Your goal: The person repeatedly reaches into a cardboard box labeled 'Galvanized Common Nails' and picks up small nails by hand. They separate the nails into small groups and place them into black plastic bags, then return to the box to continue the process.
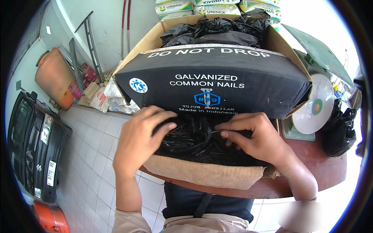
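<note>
A low cardboard box point(204, 172) lies open in front of me, with black plastic and many thin nails point(186, 142) inside. At the left part of the box, my left hand point(142, 134) hovers with thumb and fingers apart, and I see nothing between them. My right hand point(253, 134) pinches a thin pale nail point(215, 131) between thumb and forefinger. The nail's point is against a crumpled fold of black plastic point(202, 126). Just beyond both hands stands a larger black-printed carton point(163, 90) bearing white writing.
Black plastic bags point(215, 32) fill the carton. At right, a dial scale point(313, 104) and a tied black bag point(339, 134) stand on the brown tabletop point(320, 163). Stacked sacks point(215, 9) rise behind. On the left are a parked vehicle point(32, 151) and an orange tank point(55, 77).
</note>
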Motion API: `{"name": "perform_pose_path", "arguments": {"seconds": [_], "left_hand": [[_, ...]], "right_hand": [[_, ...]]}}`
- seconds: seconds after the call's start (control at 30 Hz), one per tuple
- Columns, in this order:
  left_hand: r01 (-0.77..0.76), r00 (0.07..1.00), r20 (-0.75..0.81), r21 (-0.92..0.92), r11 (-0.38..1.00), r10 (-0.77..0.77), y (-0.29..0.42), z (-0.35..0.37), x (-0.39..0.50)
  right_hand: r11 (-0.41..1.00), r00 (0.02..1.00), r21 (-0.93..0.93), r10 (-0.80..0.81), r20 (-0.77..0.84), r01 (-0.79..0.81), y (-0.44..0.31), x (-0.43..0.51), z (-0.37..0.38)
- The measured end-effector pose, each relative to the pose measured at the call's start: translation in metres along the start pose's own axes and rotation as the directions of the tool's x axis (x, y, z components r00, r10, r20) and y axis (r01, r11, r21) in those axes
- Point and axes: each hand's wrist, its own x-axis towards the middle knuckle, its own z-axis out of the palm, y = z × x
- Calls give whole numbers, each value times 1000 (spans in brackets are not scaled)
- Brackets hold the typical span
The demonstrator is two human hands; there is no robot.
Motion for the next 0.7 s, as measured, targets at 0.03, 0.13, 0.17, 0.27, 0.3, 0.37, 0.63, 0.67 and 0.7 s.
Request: {"name": "perform_pose_path", "arguments": {"seconds": [0.03, 0.13, 0.17, 0.27, 0.3, 0.37, 0.63, 0.67, 0.7], "left_hand": [[-25, 999, 26, -8, 1000, 25, 3, 4, 2], [-115, 991, 46, -226, 967, 129, 21, 17, 4], [-122, 986, 74, -301, 946, 151, 26, 22, 8], [-184, 974, 82, -267, 946, 212, 36, 31, 12], [-190, 975, 62, -260, 947, 213, 36, 33, 14], [-182, 976, 60, -306, 935, 209, 34, 33, 15], [36, 994, 107, 0, 999, -36, 9, 5, 3], [51, 996, 70, -15, 999, -50, 6, 2, 3], [92, 995, 43, -10, 996, -91, 4, 0, 2]], "right_hand": [[1000, 1000, 15, 6, -1, -6, 0, 0, 0], [997, 998, 36, -62, 12, 62, -1, 0, 1], [998, 998, 34, -57, 20, 56, -2, 0, 1], [999, 999, 38, -39, 27, 38, -3, -2, -1], [998, 999, 51, -37, 23, 36, -4, -3, -1], [997, 999, 78, -27, 21, 26, -5, -2, -2], [999, 1000, 33, -14, 28, 13, -4, -1, -4], [999, 999, 3, -41, 23, 41, -3, -1, -4], [997, 997, -28, -70, 21, 71, -2, -1, -3]]}}
